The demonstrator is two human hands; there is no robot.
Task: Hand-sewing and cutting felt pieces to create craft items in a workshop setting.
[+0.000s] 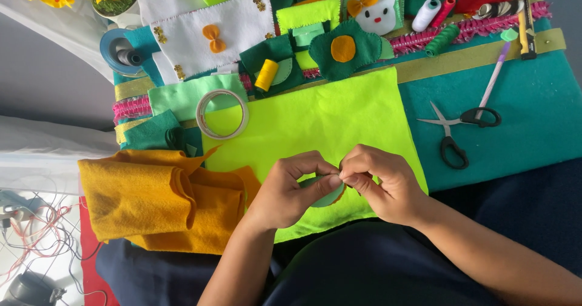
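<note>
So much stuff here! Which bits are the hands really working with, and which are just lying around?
In use:
left hand
right hand
small green felt piece, pinched by both
neon yellow-green felt sheet beneath

Lying about:
scissors
tape ring
mustard felt
yellow thread spool
white cat patch

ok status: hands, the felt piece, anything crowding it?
Left hand and right hand both pinch small green felt piece. Over lime felt sheet. Scissors well clear, right.
</note>
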